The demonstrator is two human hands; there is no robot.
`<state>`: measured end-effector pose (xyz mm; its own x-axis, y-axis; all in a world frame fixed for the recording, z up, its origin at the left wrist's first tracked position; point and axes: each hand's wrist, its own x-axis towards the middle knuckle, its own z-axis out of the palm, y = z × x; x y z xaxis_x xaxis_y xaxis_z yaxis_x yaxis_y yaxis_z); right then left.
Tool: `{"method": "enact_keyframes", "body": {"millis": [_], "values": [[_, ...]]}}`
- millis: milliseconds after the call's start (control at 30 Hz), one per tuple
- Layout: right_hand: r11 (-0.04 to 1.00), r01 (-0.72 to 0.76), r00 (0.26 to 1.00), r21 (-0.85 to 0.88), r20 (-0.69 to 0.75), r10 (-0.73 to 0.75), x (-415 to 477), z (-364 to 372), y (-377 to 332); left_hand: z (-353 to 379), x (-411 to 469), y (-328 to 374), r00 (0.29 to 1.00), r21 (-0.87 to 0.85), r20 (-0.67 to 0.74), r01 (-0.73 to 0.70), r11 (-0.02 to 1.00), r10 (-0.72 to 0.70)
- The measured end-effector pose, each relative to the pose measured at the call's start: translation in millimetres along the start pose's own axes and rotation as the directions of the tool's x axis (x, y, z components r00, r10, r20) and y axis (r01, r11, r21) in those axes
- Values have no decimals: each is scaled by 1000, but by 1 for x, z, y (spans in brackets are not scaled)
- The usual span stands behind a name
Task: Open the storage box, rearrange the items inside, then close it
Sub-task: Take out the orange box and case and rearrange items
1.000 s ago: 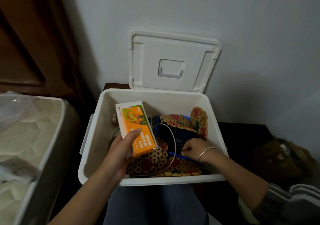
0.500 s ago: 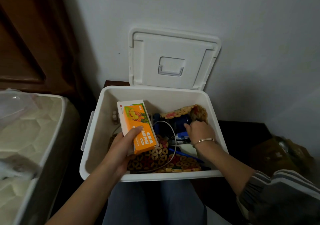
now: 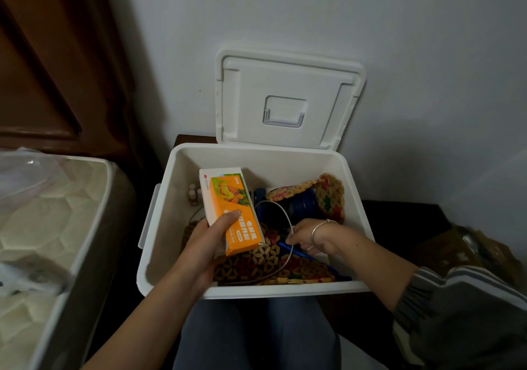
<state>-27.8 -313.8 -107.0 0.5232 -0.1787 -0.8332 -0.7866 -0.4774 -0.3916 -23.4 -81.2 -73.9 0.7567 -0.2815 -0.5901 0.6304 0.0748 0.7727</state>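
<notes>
Left grip (image 3: 204, 244) clasps the carton (image 3: 228, 198) over the box (image 3: 285, 291). Right grip (image 3: 309, 237), just beside, pinches the cable (image 3: 281, 212).

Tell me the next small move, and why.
Probably lift the white cable aside with the right hand, which seems to pinch it. The cable loops across the patterned mats, just where the orange box, gripped by the left hand, could lie flat.

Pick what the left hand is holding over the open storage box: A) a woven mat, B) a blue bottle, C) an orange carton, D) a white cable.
C: the left hand grips the orange carton, fingers wrapped round its lower end, above the storage box.
</notes>
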Motion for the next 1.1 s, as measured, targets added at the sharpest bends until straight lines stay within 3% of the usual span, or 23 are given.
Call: {"method": "enact_keyframes", "body": {"millis": [200, 433, 667, 833, 1100], "values": [[987, -63, 994, 151, 97, 49, 0, -10, 7, 5, 9, -3, 989, 38, -90, 118, 992, -114], [942, 40, 972, 333, 206, -114, -10, -25, 16, 7, 16, -3, 965, 59, -107, 247, 967, -240], [919, -25, 998, 394, 69, -3, -21, -16, 8, 11, 13, -1, 952, 19, -82, 297, 955, -294], [961, 76, 997, 264, -54, -64, -18, -9, 12, 12, 11, -1, 954, -1, -64, 294, 956, -293], [988, 130, 988, 84, -99, -121, -18, 2, 18, 13, 8, -6, 954, 62, -64, 297, 953, -293]]}}
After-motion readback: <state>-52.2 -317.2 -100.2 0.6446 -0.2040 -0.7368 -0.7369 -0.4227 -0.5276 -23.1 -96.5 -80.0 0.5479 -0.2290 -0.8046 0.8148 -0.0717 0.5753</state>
